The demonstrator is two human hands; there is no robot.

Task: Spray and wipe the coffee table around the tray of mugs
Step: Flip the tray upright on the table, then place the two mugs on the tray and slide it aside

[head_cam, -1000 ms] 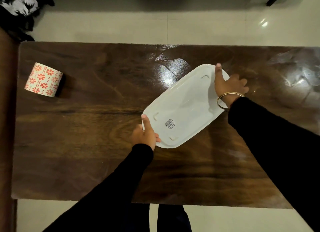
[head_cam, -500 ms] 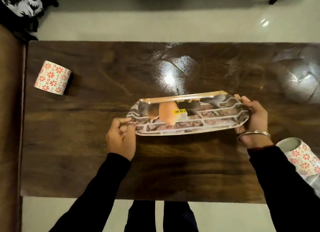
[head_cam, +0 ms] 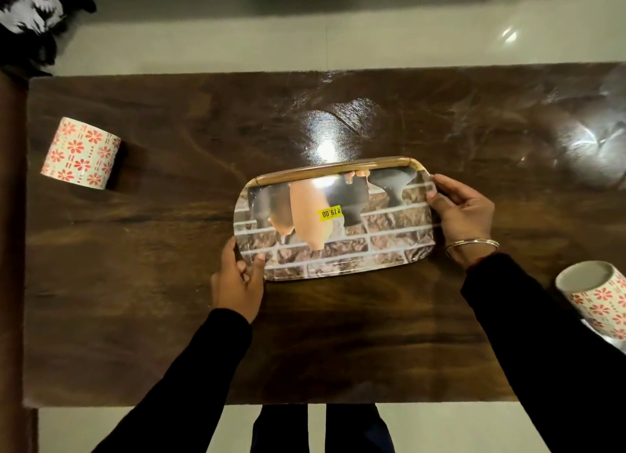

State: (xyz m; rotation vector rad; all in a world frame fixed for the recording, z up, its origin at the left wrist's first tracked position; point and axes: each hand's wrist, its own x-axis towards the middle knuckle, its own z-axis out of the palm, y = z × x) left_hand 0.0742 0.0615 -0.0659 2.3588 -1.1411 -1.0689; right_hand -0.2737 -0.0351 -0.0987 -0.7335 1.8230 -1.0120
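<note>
A glossy tray (head_cam: 382, 246) printed with a brick wall and pots, bearing a yellow price sticker, lies face up in the middle of the dark wooden coffee table (head_cam: 152, 283). My left hand (head_cam: 238, 278) grips its near left corner. My right hand (head_cam: 462, 212), with a bangle on the wrist, holds its right end. The tray carries no mugs. One white mug with red flowers (head_cam: 81, 153) stands at the far left of the table. A second flowered mug (head_cam: 599, 300) stands at the right edge, partly behind my right sleeve.
Wet, shiny streaks (head_cam: 342, 124) cover the table beyond the tray and at the far right (head_cam: 589, 141). Pale tiled floor (head_cam: 305, 36) surrounds the table. A black and white cloth (head_cam: 30, 15) lies at the top left corner.
A second ago the tray was upside down, white underside showing. It was turned over, stood on edge half a second ago, and now lies flatter, face up, between both hands.
</note>
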